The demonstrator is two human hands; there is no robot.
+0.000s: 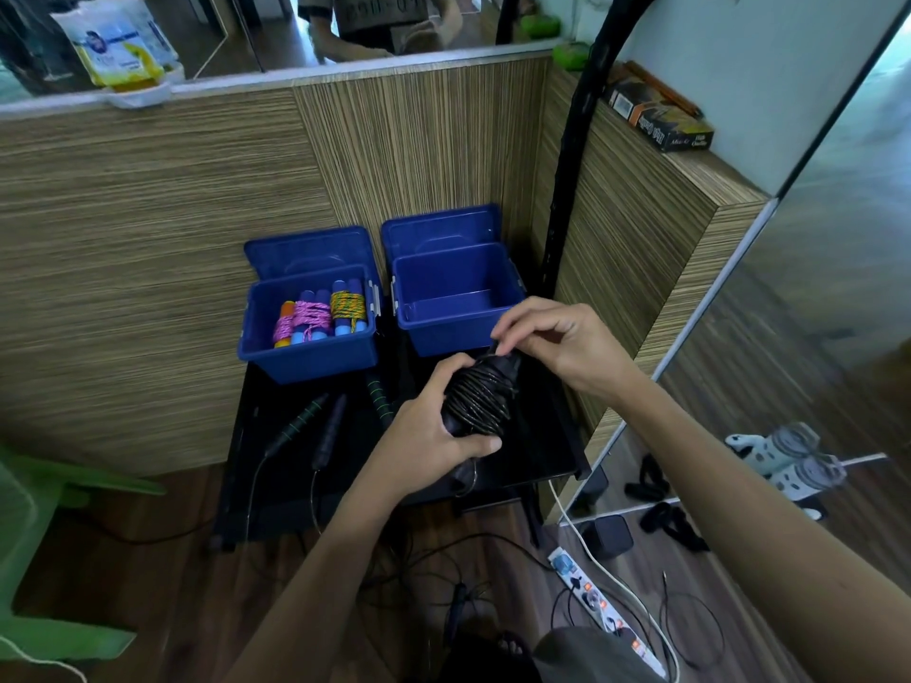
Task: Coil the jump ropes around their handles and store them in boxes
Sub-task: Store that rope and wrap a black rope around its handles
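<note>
Black cord wound tight round its handles forms the jump rope bundle (477, 401), gripped by the curled fingers of the left hand (434, 436) while the right hand (552, 337) pinches the cord at its top end. It hangs over the black table (542, 451), just before the empty blue box (456, 298); the left box (308, 327) holds coiled coloured ropes (323, 313). Two uncoiled ropes (315, 426) lie beside.

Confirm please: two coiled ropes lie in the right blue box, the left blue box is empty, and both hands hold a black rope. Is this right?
The boxes are swapped. In the head view the coiled ropes lie in the left blue box; the right blue box is empty. Both the left hand and the right hand do hold the black rope.
</note>
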